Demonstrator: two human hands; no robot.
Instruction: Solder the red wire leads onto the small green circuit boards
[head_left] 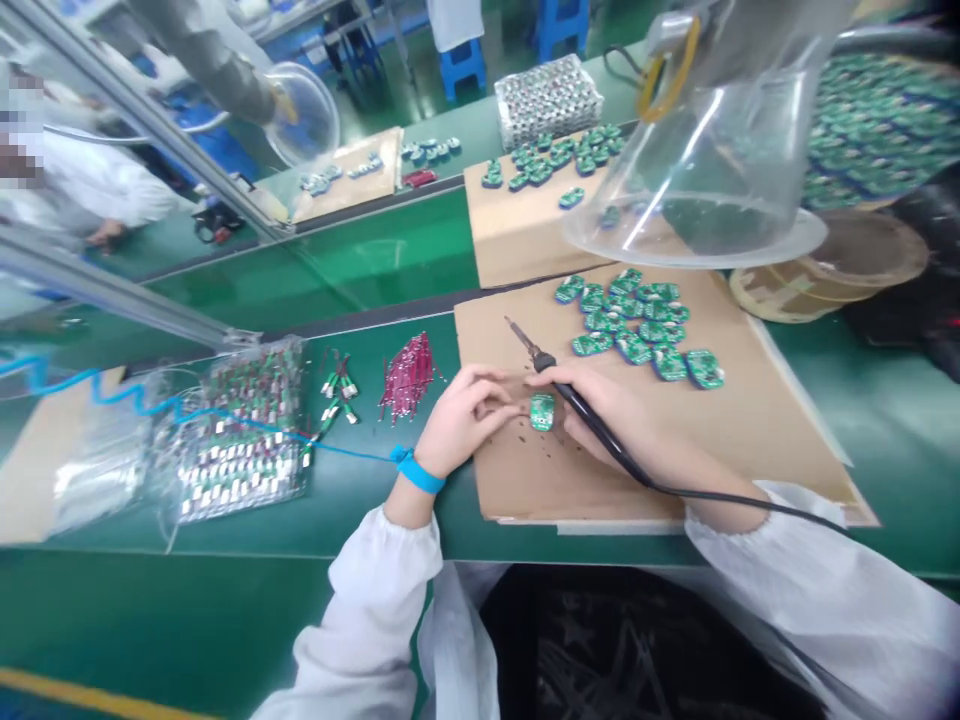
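Right hand [611,405] grips a soldering iron [600,440]; left hand [466,420] — fingers curled — just beside a green circuit board [541,411].

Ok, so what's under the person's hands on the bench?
The left hand and right hand are over a brown cardboard sheet flecked with dark specks, with a small green circuit board between them. Whatever lies directly beneath the palms is hidden.

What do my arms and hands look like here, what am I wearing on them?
Your left hand and right hand are bare, with no gloves. Your arms wear loose white sleeves, gathered at the cuffs. A blue strap circles your left wrist, and a thin blue cord runs from it, turning into a coil farther along.
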